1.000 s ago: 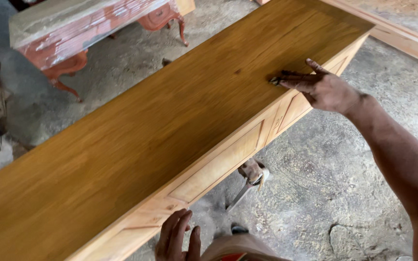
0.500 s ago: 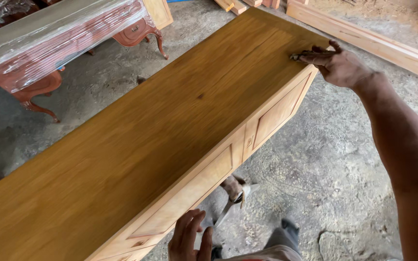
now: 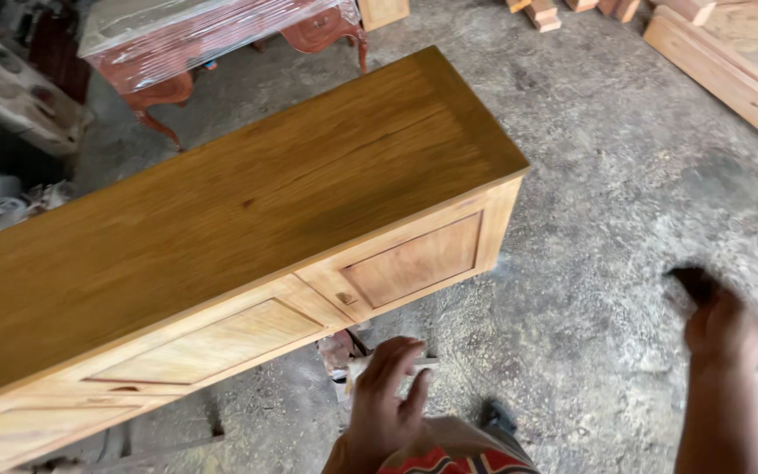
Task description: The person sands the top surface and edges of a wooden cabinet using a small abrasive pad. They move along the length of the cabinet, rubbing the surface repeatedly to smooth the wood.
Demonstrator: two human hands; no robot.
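Over on the left, the long wooden cabinet [image 3: 247, 211] fills most of the view, running from the lower left corner up toward the middle of the frame, its broad golden-brown top lying flat and its panelled doors [image 3: 414, 262] facing the person. It reads as heavy and stiff, solid boards all round, with a smooth finished top that would likely be slick under a palm. The square end and the underside of the top's overhang look like the surest places to take hold; the small door knob [image 3: 346, 298] is far too slight to bear any weight.

Moving right, the left hand [image 3: 385, 399] hovers low, just in front of the cabinet's doors and clear of them. Its grip is loose, fingers half curled and apart, holding nothing that can be made out.

Further right, the right hand [image 3: 719, 326] is up over the concrete floor [image 3: 598, 175], well apart from the cabinet. It is blurred, and its grip seems closed round a small dark object [image 3: 693, 283] sticking out above the knuckles; what that object is cannot be told.

Behind, a reddish carved table [image 3: 212, 44] stands beyond the cabinet, with timber offcuts [image 3: 730, 70] at far right.
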